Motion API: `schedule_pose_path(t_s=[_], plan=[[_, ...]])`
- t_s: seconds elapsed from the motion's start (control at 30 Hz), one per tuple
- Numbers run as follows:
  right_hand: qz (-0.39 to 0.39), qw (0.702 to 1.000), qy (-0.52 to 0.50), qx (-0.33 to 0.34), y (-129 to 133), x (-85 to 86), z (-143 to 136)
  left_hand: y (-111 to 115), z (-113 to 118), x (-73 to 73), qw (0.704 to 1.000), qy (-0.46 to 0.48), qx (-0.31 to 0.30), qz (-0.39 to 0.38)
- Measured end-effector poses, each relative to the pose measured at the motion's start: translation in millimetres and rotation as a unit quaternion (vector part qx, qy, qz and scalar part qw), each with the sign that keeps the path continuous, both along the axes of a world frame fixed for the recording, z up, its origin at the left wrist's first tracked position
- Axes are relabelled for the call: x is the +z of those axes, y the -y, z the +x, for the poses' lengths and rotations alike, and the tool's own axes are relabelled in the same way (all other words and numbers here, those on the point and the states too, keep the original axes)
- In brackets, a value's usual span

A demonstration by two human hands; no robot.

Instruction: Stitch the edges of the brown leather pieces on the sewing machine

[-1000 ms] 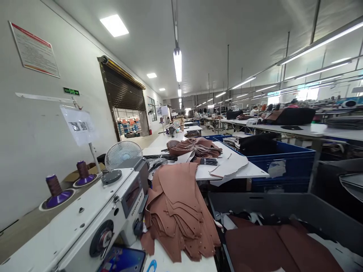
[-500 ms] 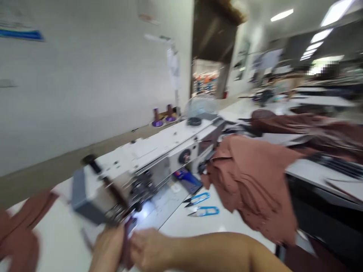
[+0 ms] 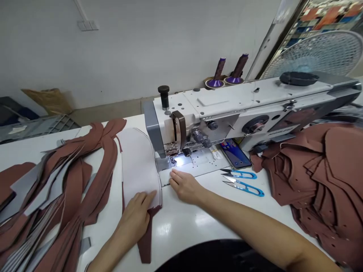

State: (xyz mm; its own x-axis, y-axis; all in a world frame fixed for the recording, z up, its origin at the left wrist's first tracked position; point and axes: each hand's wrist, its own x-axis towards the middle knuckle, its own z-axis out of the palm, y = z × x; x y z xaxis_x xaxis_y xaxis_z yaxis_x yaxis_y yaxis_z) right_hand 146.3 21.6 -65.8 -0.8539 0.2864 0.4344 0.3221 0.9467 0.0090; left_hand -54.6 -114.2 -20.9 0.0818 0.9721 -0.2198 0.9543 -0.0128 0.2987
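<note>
A panel with a pale backing (image 3: 140, 166) and brown edges lies flat on the table, left of the sewing machine's needle area. My left hand (image 3: 134, 215) rests on its lower part, thumb apart from the fingers. A narrow brown strip (image 3: 146, 241) extends below the panel. My right hand (image 3: 184, 187) lies at the front edge of the machine bed, fingers loosely stretched just before the lit needle plate (image 3: 180, 160). No material shows in it. The white sewing machine (image 3: 215, 102) stands behind both hands.
Two blue-handled thread snips (image 3: 246, 187) and a phone (image 3: 235, 153) lie right of my right hand. Brown cut pieces (image 3: 317, 189) are heaped at the right. Brown and grey strips (image 3: 70, 189) spread at the left. Two thread cones (image 3: 218, 73) and a fan (image 3: 314, 53) stand behind.
The view has swung left and down. My hands, earlier close together at the needle with brown material, are now apart: the left on the panel, the right on the machine bed's edge.
</note>
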Motion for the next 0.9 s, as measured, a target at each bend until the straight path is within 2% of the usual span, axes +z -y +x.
schedule_pose_path(t_s=[0.33, 0.43, 0.53, 0.63, 0.73, 0.83, 0.9], plan=[[0.018, 1.000, 0.011, -0.007, -0.5, -1.3, 0.3, 18.9, 0.7, -9.9, 0.998, 0.042, 0.026, 0.032], [0.027, 0.999, 0.017, -0.005, 0.1, -1.0, 0.1, 26.2, 6.5, -3.1, 0.998, 0.050, 0.028, 0.034], [0.037, 0.999, 0.032, -0.010, 2.2, 0.8, -0.7, 24.1, 17.1, 11.9, 0.999, 0.030, 0.026, 0.009], [0.048, 0.997, 0.054, -0.016, 6.5, 3.9, -1.6, 9.4, 24.5, 30.1, 1.000, -0.014, -0.026, -0.003], [0.061, 0.995, 0.081, -0.015, 12.7, 7.9, -1.2, -12.7, 25.6, 43.6, 0.991, -0.055, -0.116, -0.042], [0.069, 0.992, 0.103, -0.018, 18.6, 11.9, 2.7, -33.4, 24.5, 46.5, 0.976, -0.062, -0.182, -0.102], [0.069, 0.991, 0.112, -0.023, 22.1, 14.2, 7.9, -42.5, 23.5, 43.0, 0.974, -0.026, -0.195, -0.110]])
